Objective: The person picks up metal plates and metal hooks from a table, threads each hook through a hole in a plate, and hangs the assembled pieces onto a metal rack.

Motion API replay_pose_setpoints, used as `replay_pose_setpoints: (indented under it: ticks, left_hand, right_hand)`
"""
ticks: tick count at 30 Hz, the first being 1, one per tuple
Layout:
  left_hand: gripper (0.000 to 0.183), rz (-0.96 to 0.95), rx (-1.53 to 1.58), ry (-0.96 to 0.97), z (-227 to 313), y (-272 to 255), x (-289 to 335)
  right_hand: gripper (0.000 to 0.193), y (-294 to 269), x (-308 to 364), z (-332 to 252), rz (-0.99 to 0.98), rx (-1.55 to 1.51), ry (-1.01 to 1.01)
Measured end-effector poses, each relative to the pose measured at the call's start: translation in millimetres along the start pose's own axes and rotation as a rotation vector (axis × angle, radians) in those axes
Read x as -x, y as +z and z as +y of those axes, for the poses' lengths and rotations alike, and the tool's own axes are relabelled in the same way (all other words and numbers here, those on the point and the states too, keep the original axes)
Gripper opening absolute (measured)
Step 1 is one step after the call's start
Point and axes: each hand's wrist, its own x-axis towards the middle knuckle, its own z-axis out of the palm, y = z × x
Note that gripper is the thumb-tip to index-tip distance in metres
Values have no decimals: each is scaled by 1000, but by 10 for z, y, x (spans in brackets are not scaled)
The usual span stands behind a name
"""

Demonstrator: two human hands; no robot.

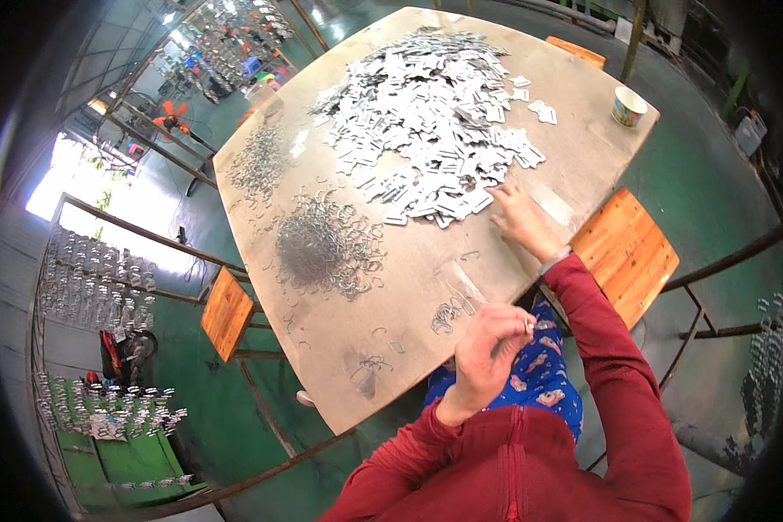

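Observation:
My left hand [483, 357] is raised over the near table edge, thumb and fingers pinched together. A small shiny metal piece shows at its fingertips; its exact shape is too small to make out. My right hand [524, 217] reaches over the table with its fingers stretched toward the near right edge of a big heap of flat, silvery-white slotted pieces [426, 113]. Its fingertips are at the lowest pieces; whether they touch one I cannot tell. Left of the heap lies a dense pile of curved wire hooks [309, 244]. A smaller cluster of metal rings or hooks [446, 317] lies beside my left hand.
The brown-covered table [278, 365] also bears a scattered patch of small metal bits [259, 165] and a paper cup [628, 106] at the far right corner. Wooden stools [626, 257] stand around it. Racks of hanging metal parts [104, 409] and an orange fan [172, 117] are at the left.

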Motion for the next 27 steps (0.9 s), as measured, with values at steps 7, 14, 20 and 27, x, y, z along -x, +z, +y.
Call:
replay_pose_setpoints:
  ticks: [7,14,20,27]
  left_hand:
    - [14,-15,68,-107,-113,-76,34]
    - [12,12,221,-290,-345,-64,158]
    - [7,-19,207,-421,-524,-14,229]
    - [8,20,138,-344,-481,107,208]
  right_hand:
    - [34,191,-287,128,-121,301,-353]
    - [40,-181,228,-115,60,-353,212]
    - [33,-739,814,-811,-10,-1118,510]
    - [25,-1030,998,-1012,12,-1098,493]
